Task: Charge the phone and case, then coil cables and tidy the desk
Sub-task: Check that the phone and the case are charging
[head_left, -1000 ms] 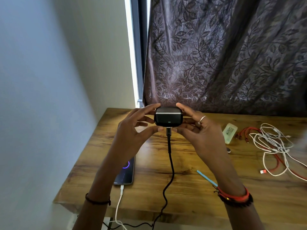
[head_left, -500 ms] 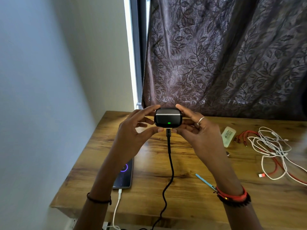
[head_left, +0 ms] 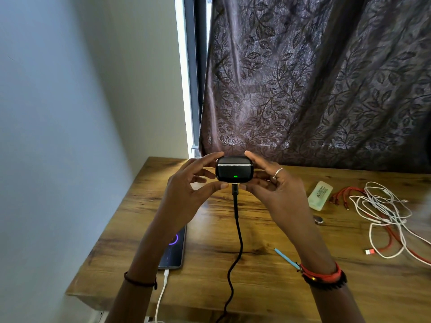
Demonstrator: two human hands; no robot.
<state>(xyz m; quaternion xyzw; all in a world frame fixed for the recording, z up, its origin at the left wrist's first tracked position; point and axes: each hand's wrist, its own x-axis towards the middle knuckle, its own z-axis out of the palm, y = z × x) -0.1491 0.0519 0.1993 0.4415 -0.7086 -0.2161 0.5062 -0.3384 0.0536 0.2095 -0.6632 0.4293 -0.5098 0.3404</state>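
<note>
Pinching earbud case (head_left: 234, 169) | left hand (head_left: 186, 192), right hand (head_left: 277, 192) raised, fingertip grip

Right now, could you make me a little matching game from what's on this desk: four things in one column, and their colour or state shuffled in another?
Things:
1. earbud case
2. phone
3. tangled cables
4. stick

States:
A. screen lit, white cable plugged in
B. blue, lying loose on the desk
C. held in both hands, green light on
D. white and red, uncoiled

Pairs: 1-C, 2-A, 3-D, 4-B
</note>
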